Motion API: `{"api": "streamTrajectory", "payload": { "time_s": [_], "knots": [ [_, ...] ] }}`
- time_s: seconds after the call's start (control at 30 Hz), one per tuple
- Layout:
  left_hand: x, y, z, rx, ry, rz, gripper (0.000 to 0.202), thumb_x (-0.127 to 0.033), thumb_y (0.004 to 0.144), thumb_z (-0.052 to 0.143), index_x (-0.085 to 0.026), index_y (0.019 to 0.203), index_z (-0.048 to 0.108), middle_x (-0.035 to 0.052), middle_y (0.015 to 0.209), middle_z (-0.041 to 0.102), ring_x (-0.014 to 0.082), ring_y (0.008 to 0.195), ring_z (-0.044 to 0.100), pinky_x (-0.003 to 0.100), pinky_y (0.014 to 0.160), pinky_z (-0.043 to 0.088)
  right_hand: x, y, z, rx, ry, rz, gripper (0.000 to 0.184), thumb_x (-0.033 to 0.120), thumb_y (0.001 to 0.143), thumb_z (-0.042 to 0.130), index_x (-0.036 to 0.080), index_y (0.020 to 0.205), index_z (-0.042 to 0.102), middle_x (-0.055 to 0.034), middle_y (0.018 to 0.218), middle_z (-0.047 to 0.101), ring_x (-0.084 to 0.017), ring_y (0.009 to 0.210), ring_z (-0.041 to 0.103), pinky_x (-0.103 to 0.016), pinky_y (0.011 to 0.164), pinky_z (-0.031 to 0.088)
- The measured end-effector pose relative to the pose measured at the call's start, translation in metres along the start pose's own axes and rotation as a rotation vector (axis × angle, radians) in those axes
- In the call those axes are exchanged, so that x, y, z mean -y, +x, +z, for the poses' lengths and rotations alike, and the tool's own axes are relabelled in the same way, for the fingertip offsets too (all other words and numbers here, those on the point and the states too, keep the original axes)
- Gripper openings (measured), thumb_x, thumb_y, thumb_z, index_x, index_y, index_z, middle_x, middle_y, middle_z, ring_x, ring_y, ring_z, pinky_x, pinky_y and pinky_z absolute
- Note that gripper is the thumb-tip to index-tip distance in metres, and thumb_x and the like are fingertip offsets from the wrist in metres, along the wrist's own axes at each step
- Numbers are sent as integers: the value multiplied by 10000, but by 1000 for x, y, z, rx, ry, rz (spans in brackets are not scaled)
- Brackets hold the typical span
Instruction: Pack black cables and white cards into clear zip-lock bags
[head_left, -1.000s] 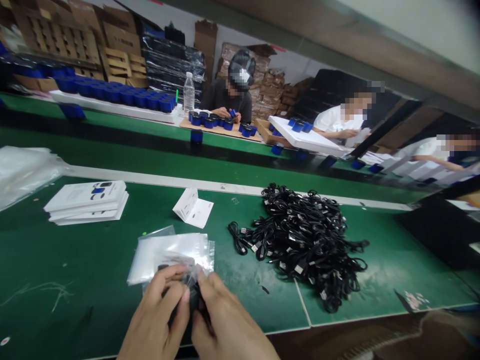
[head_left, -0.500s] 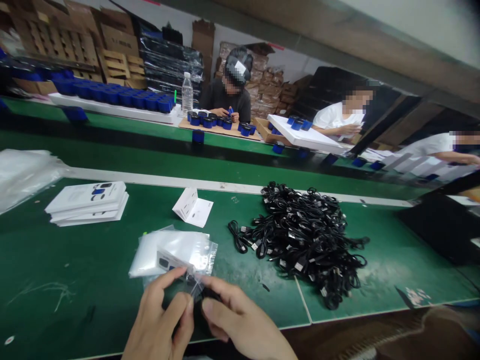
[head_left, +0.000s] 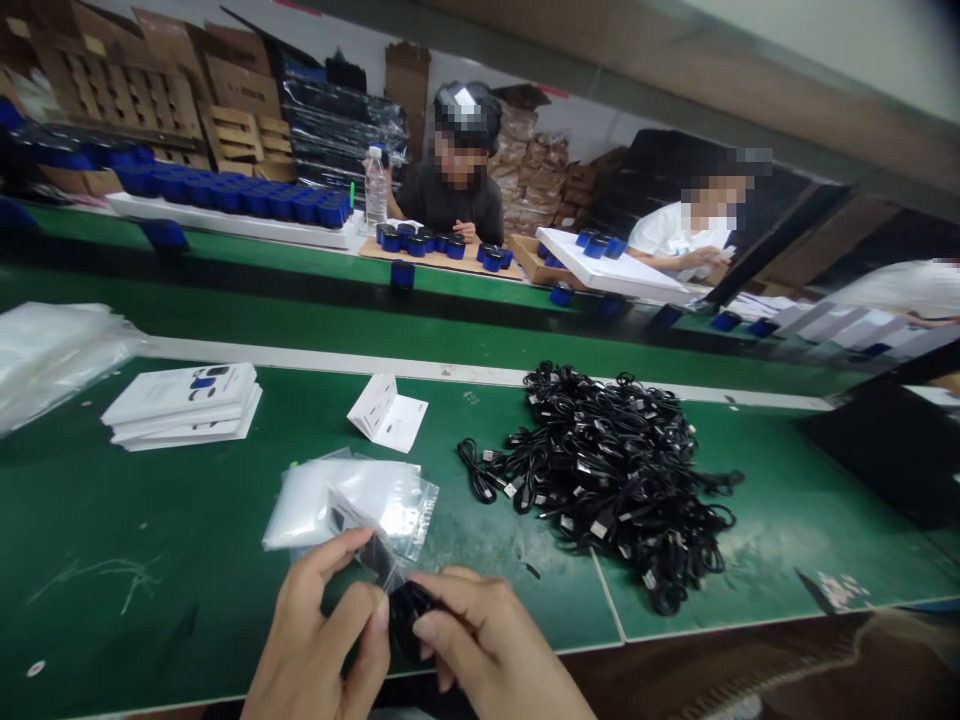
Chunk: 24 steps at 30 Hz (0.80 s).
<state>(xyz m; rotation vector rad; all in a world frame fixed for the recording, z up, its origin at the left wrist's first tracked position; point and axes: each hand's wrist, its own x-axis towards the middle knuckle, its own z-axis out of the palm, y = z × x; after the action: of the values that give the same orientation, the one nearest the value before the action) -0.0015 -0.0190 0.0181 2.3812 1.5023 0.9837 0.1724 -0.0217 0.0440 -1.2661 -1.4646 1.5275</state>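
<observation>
My left hand (head_left: 326, 620) pinches the edge of a clear plastic bag (head_left: 386, 566), which has a printed leaflet (head_left: 346, 512) partly visible in it. Fingers closed, my right hand (head_left: 480, 625) grips a coiled black cable (head_left: 409, 612) at the mouth of this bag. How much of the cable is inside the bag is hidden by my fingers. Just beyond my hands lies a stack of clear zip bags (head_left: 330, 495) on the green table (head_left: 202, 560). To the right is a large heap of black USB cables (head_left: 615, 470).
Stacked printed leaflets (head_left: 184, 400) lie at left, near more plastic bags (head_left: 56, 350). A folded leaflet (head_left: 390, 415) stands open in the middle. Beyond, a conveyor belt (head_left: 315, 320) carries blue-and-black round items (head_left: 403, 274). Co-workers (head_left: 457, 190) sit across it.
My right hand has shifted slightly down and right, and more of the cable and bag shows between my hands. The co-worker opposite has raised one hand near the bottle.
</observation>
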Motion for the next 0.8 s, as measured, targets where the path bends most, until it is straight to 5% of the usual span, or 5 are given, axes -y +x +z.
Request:
{"api": "streamTrajectory", "payload": {
  "time_s": [0.13,0.4,0.53,0.7,0.8],
  "knots": [
    [-7,-1,3,-50,-52,-50,204,-226,869,398,-236,736,553,81,1191,435,250,1083,495,420,880,443,6,-2,1,61,-198,-102,276,155,908,421,214,996,676,14,766,501,-88,561,525,-196,568,454],
    [-14,1,2,-91,-60,9,155,-170,835,431,-249,768,546,77,1195,455,299,1212,409,474,921,386,-18,14,30,-525,-266,-146,103,149,732,659,189,745,565,25,686,527,-124,596,521,-205,556,404],
    [-16,0,2,-84,-99,2,152,-170,827,441,-249,752,548,67,1222,457,294,1210,421,474,941,392,-16,19,33,-344,-129,-146,128,172,838,543,183,961,575,-8,768,612,-140,668,573,-209,618,441],
    [-13,-1,1,-89,-130,-46,186,-219,851,427,-254,696,522,52,1234,456,304,1243,402,519,951,386,-7,17,21,-175,-290,-223,239,181,910,436,181,729,592,8,683,585,-131,638,527,-212,605,380],
    [-1,1,-1,-162,-150,-132,144,-351,869,437,-271,962,513,99,1370,367,331,1283,387,565,982,395,-5,14,16,-151,-152,-169,259,236,923,454,175,732,618,-3,695,617,-138,672,564,-216,630,408]
  ]
}}
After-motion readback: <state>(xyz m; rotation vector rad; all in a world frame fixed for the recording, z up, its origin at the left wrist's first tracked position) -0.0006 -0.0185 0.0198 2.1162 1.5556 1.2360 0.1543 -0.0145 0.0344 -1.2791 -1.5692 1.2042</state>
